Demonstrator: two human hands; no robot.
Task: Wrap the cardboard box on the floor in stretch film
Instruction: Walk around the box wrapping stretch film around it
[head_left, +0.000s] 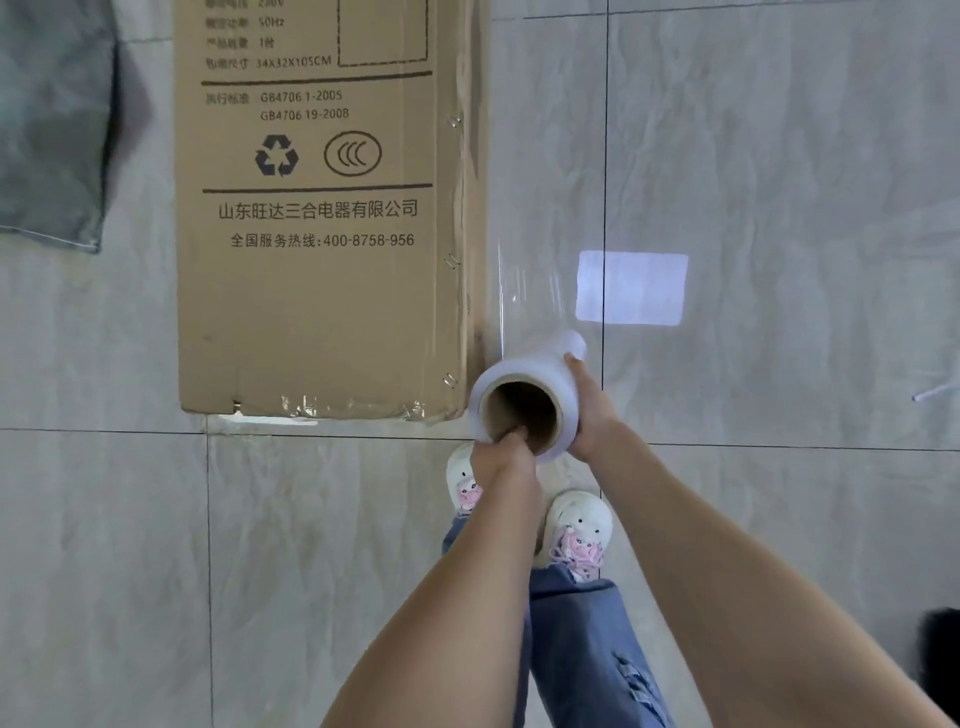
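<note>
While the box (317, 260) lies flat on the tiled floor (779, 156), its printed face is turned upward, with a recycling mark, a round certification mark and lines of text seen on it. Its near end is sealed with shiny tape, and staples are seen along its right edge. Just beside the near right corner of the box, the roll (524, 400) is held off the floor, its open cardboard core turned toward the camera. A clear sheet of film (530, 291) is stretched from the roll up along the right side of the box. The roll is gripped at its near rim by the left hand (501, 457), fingers hooked into the core. The right hand (589, 410) is wrapped round the roll's outer right side, fingers curled onto the film. Below the hands, two white shoes (579, 525) and blue ripped jeans (587, 649) are seen. A grey cloth (52, 119) is spread on the floor well left of the box. A pale rectangular patch of light (631, 288) is thrown on the tiles to the right.
</note>
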